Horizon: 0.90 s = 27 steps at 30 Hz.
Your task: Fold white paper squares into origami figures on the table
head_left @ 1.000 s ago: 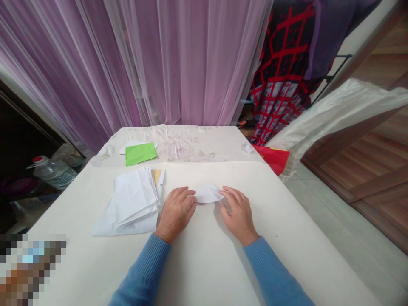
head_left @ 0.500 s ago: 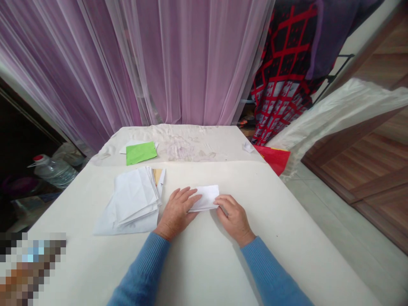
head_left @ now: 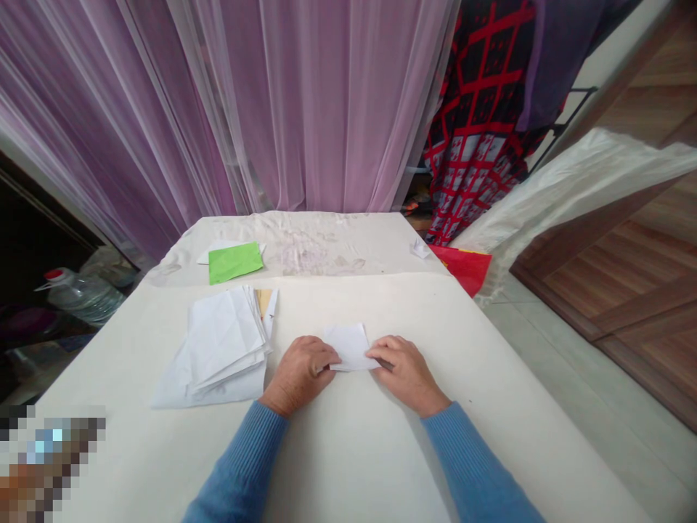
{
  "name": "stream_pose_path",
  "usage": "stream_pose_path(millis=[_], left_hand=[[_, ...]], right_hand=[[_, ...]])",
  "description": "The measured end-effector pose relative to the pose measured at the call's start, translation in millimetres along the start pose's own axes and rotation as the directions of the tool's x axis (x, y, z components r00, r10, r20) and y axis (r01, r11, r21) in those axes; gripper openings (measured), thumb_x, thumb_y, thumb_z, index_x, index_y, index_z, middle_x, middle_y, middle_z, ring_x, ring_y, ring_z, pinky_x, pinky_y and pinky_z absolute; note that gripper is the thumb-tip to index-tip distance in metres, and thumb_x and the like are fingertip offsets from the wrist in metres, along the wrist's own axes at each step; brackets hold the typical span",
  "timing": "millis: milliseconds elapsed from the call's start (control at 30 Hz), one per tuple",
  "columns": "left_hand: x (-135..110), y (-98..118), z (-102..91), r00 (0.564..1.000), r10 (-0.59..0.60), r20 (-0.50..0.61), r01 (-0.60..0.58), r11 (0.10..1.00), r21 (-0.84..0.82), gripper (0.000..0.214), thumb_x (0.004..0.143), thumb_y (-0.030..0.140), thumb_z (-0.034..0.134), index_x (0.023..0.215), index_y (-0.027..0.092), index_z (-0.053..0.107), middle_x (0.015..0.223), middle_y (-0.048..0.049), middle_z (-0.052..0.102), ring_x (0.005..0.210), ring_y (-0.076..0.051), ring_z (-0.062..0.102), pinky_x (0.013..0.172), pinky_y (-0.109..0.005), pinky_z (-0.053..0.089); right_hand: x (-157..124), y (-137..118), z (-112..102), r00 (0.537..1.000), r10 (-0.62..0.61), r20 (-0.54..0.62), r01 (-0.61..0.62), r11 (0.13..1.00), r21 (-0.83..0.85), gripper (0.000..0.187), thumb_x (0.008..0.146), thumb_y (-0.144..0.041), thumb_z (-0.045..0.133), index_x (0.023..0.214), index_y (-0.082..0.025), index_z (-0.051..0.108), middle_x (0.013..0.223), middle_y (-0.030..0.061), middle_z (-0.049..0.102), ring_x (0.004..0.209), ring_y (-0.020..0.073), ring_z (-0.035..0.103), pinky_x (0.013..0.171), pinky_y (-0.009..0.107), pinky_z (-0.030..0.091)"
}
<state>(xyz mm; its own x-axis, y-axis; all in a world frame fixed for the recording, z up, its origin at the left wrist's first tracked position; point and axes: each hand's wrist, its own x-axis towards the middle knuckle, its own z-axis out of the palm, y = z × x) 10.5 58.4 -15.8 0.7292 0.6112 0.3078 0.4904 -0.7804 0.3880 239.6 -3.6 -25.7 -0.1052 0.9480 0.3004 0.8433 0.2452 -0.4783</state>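
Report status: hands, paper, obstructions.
Both closed: left hand and right hand pinch the near corners of the folded paper, which lies on the table. A paper stack lies apart to the left, not in the way.

A stack of white sheets (head_left: 223,341) lies on the left part of the table (head_left: 353,450). Behind it lies a green sheet (head_left: 235,261). A crumpled scrap (head_left: 420,249) sits at the far right edge, near a red bag (head_left: 462,267). A purple curtain (head_left: 305,102) hangs behind. A bottle (head_left: 76,294) stands low at the left.

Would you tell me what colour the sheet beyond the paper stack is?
The sheet is bright green; head view.
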Motion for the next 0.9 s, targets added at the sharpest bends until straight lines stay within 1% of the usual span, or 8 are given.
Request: stream_pose_path(millis=[67, 133, 267, 400, 533, 700, 800, 900], left_hand=[[0.3, 0.5, -0.5, 1.0, -0.025, -0.019, 0.025, 1.0, -0.002, 0.014, 0.083, 0.018, 0.06, 0.087, 0.025, 0.072, 0.088, -0.0016, 0.075, 0.085, -0.018, 0.065, 0.085, -0.035, 0.047], [0.4, 0.7, -0.9, 0.996, -0.075, -0.04, 0.075, 0.997, 0.012, 0.011, 0.086, 0.024, 0.06, 0.084, 0.024, 0.072, 0.086, -0.0022, 0.073, 0.084, -0.019, 0.064, 0.083, -0.036, 0.046], [0.4, 0.8, 0.8, 0.978, -0.19, -0.08, 0.194, 0.98, 0.043, 0.016, 0.087, 0.031, 0.06, 0.077, 0.022, 0.07, 0.088, -0.0038, 0.071, 0.086, -0.02, 0.062, 0.083, -0.039, 0.045], [1.1, 1.1, 4.6, 0.947, -0.291, -0.139, 0.299, 0.953, 0.042, 0.017, 0.086, 0.031, 0.061, 0.073, 0.021, 0.067, 0.091, -0.0044, 0.07, 0.091, -0.021, 0.061, 0.084, -0.038, 0.045], [2.1, 2.5, 8.7, 0.927, -0.34, -0.157, 0.35, 0.936, 0.039, 0.019, 0.084, 0.033, 0.063, 0.069, 0.021, 0.066, 0.094, -0.004, 0.069, 0.093, -0.021, 0.061, 0.087, -0.039, 0.045], [2.2, 1.7, 15.3, 0.906, -0.366, -0.215, 0.383, 0.923, 0.04, 0.022, 0.085, 0.032, 0.063, 0.067, 0.021, 0.063, 0.093, -0.0038, 0.068, 0.093, -0.021, 0.06, 0.089, -0.04, 0.045], [1.2, 2.6, 16.0, 0.895, -0.371, -0.249, 0.399, 0.914, 0.069, 0.018, 0.085, 0.033, 0.062, 0.073, 0.02, 0.06, 0.088, -0.0038, 0.066, 0.09, -0.022, 0.059, 0.085, -0.039, 0.046], [1.4, 12.6, 13.9, 0.867, -0.367, -0.337, 0.432, 0.891, 0.14, 0.017, 0.086, 0.035, 0.06, 0.089, 0.019, 0.06, 0.091, -0.0067, 0.064, 0.091, -0.024, 0.058, 0.082, -0.04, 0.048]], right_hand=[[0.5, 3.0, 0.0, 1.0, -0.004, -0.005, 0.004, 1.0, 0.006, 0.017, 0.083, -0.019, 0.06, 0.088, -0.028, 0.073, 0.092, 0.0007, 0.069, 0.088, 0.0172, 0.061, 0.079, 0.031, 0.043], [1.6, 4.7, 1.1, 1.0, 0.001, -0.003, -0.001, 1.0, -0.003, 0.016, 0.087, -0.026, 0.057, 0.086, -0.027, 0.073, 0.091, 0.0014, 0.069, 0.087, 0.017, 0.06, 0.078, 0.03, 0.042], [4.2, 4.4, 4.1, 0.999, 0.047, 0.0, -0.047, 0.999, -0.017, 0.024, 0.091, -0.03, 0.051, 0.079, -0.024, 0.071, 0.086, 0.0025, 0.068, 0.084, 0.0166, 0.06, 0.077, 0.03, 0.041], [6.5, 2.0, 7.9, 0.995, 0.087, -0.039, -0.089, 0.995, -0.042, 0.027, 0.092, -0.031, 0.048, 0.075, -0.023, 0.068, 0.084, 0.0024, 0.067, 0.083, 0.0164, 0.06, 0.077, 0.029, 0.04], [9.9, -3.4, 10.9, 0.989, 0.132, -0.068, -0.14, 0.981, -0.131, 0.027, 0.093, -0.032, 0.049, 0.075, -0.023, 0.066, 0.081, 0.0021, 0.067, 0.081, 0.0161, 0.059, 0.073, 0.027, 0.036], [16.4, -12.6, 10.8, 0.976, 0.212, -0.053, -0.219, 0.937, -0.274, 0.025, 0.094, -0.032, 0.052, 0.076, -0.022, 0.065, 0.079, 0.0007, 0.066, 0.078, 0.0154, 0.058, 0.069, 0.028, 0.03], [19.3, -15.7, 10.9, 0.97, 0.24, -0.039, -0.238, 0.912, -0.334, 0.026, 0.095, -0.032, 0.051, 0.076, -0.021, 0.065, 0.079, 0.0007, 0.066, 0.078, 0.0153, 0.058, 0.069, 0.029, 0.028], [20.6, -16.5, 11.5, 0.968, 0.249, -0.031, -0.244, 0.899, -0.364, 0.026, 0.095, -0.033, 0.051, 0.076, -0.021, 0.065, 0.078, 0.0007, 0.066, 0.078, 0.0155, 0.058, 0.068, 0.029, 0.026]])
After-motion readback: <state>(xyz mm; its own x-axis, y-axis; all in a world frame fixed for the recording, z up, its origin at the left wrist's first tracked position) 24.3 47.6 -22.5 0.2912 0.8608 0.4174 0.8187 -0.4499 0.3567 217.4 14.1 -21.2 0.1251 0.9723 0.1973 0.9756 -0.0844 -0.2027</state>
